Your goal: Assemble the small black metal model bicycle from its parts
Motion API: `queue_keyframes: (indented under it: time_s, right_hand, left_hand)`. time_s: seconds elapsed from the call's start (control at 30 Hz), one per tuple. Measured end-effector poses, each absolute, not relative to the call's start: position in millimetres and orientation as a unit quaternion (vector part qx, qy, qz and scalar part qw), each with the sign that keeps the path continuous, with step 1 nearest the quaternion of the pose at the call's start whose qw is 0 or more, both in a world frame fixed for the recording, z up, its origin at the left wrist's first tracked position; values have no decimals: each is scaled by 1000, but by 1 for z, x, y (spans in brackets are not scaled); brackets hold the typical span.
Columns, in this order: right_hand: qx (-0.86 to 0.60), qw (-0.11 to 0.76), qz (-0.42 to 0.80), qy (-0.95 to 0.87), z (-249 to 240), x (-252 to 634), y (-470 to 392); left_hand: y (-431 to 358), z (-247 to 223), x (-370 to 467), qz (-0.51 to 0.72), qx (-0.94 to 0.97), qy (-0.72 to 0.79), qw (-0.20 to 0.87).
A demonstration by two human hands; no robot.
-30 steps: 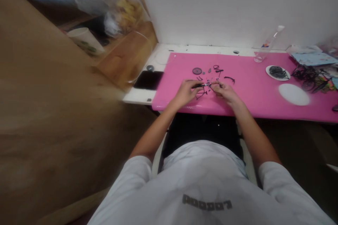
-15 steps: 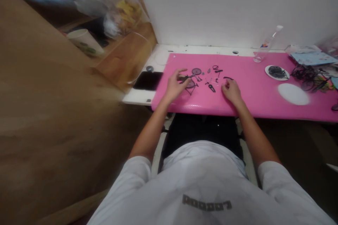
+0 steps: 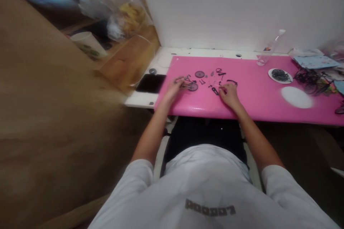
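On the pink mat (image 3: 201,108), my left hand (image 3: 176,87) is closed on a small dark bicycle frame (image 3: 186,83) with a wheel (image 3: 192,86) at its right end. My right hand (image 3: 228,92) is closed near a black elongated part (image 3: 215,91); what its fingertips hold, if anything, is too small to tell. A loose wheel (image 3: 199,74) lies between and behind the hands. Several small dark parts are spread beside it, among them a ring-shaped piece (image 3: 219,70). A curved black piece (image 3: 231,81) lies just behind my right hand.
A black flat device (image 3: 150,83) lies at the mat's left edge. Toward the right are a clear bottle (image 3: 270,48), a white plate of black parts (image 3: 280,76), a white oval (image 3: 297,97) and a heap of dark bicycle pieces (image 3: 311,78). A white wall stands behind.
My right hand has moved left, away from the curved black piece. My left hand has closed in on the bicycle frame, which has turned and shifted slightly left.
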State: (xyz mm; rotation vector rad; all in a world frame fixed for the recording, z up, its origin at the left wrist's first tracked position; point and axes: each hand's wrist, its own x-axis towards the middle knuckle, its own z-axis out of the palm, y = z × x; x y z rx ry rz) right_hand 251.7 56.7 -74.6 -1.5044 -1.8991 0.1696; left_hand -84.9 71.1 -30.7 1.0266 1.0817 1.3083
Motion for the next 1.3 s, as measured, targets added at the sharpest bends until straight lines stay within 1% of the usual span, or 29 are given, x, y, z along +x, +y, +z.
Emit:
queue_keyframes:
  time_s: [0.1,0.2,0.37,0.43,0.57,0.67,0.8,0.9,1.0,1.07,1.2,1.3]
  right_hand:
    - [-572,348,72,-739,-74,250,56]
    - [-563,342,85,-748,-73,249,56]
    - [-543,337,101,-763,-69,247,55]
    - [-538,338,101,-765,-67,245,53]
    - [-534,341,95,-768,-61,241,49]
    - [-520,343,99,-776,-58,237,46]
    - [-484,328,114,-803,-58,222,37]
    - [-458,284,121,-834,-60,205,24]
    - [-442,232,138,-855,-63,189,11]
    - [-440,218,144,-859,-65,182,7]
    - [-457,252,136,-842,-67,182,10]
    - [-477,276,148,-821,-67,188,17]
  left_hand:
    - [71,-40,-76,550,461,457,525]
    - [76,-56,-69,551,510,466,468]
    - [79,-81,-69,517,598,467,397]
    - [76,-82,-68,500,616,452,407]
    - [67,-73,-63,457,625,409,483]
    - [62,-64,-60,445,628,389,507]
    - [62,-56,-58,477,589,401,515]
    - [64,-50,-59,527,540,419,504]
    - [64,-43,-61,569,540,429,448]
    - [62,-36,-63,583,557,441,393]
    - [52,-22,-65,577,615,443,304]
    - [43,-11,-66,547,673,430,250]
